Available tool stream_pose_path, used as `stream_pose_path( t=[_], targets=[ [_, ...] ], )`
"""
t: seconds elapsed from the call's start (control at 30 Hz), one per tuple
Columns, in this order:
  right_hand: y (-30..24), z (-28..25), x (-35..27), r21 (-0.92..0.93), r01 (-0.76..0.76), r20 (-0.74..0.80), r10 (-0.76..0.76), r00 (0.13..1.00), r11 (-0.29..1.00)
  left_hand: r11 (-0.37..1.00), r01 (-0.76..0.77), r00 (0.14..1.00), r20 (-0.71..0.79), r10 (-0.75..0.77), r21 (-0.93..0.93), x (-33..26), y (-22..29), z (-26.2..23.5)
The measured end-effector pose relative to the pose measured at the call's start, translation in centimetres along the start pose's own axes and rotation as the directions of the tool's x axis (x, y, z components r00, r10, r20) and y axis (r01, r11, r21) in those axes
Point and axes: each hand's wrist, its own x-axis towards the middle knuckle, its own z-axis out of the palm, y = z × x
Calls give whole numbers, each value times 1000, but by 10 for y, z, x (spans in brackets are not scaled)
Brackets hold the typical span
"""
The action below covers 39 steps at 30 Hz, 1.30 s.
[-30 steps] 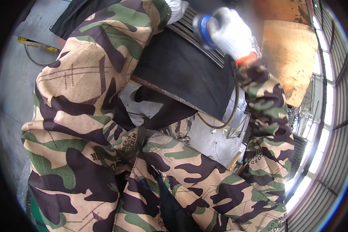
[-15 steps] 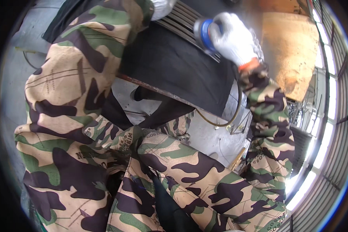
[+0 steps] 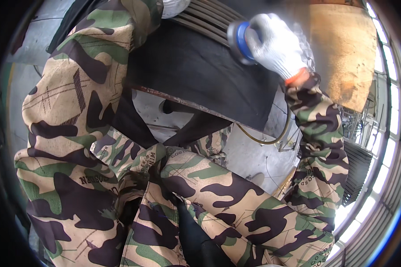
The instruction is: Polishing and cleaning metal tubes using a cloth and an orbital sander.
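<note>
In a white knit glove with an orange cuff, my right hand (image 3: pixel 278 46) is closed round a round palm sander (image 3: pixel 243 41) with a blue body and a grey disc edge. The sander is tipped against the end of several long, thin metal bars (image 3: pixel 205 20) lying side by side. My left hand (image 3: pixel 175 7), also white-gloved, is at the top edge beside the bars' left part. Most of it is out of the picture and its fingers are hidden. Under the bars is a black cloth (image 3: pixel 187 66) that covers the bench.
A yellow-brown hose (image 3: pixel 272 141) loops below the bench's right corner. The bench has a rusty front edge (image 3: pixel 182 103). A tan board (image 3: pixel 343 53) stands at the right, with metal racks beyond it. My camouflage-clad legs (image 3: pixel 209 182) are below the bench.
My right hand and the sander have shifted slightly right in the picture, while my left hand has shifted left. The whole view has turned a little.
</note>
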Motion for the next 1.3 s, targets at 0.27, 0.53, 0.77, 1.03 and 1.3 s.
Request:
stream_pose_path(
  t=[0.27,0.53,0.77,1.03,1.3],
  targets=[
    [-9,-8,-9,-38,38,-49,-40,998,999,998,-23,999,-46,26,66,-10,-11,12],
    [-8,-19,-8,-149,-80,73,92,993,986,997,-49,999,-6,49,61,-10,-1,15],
    [-1,-12,-4,-182,-129,126,153,980,975,997,-64,996,-57,66,37,-31,2,10],
    [0,-7,-11,-91,-64,76,71,995,994,995,-102,994,-32,101,-13,-45,16,6],
    [10,6,-19,33,31,-51,-29,998,999,988,-79,991,-118,64,-131,-34,16,0]
  ],
)
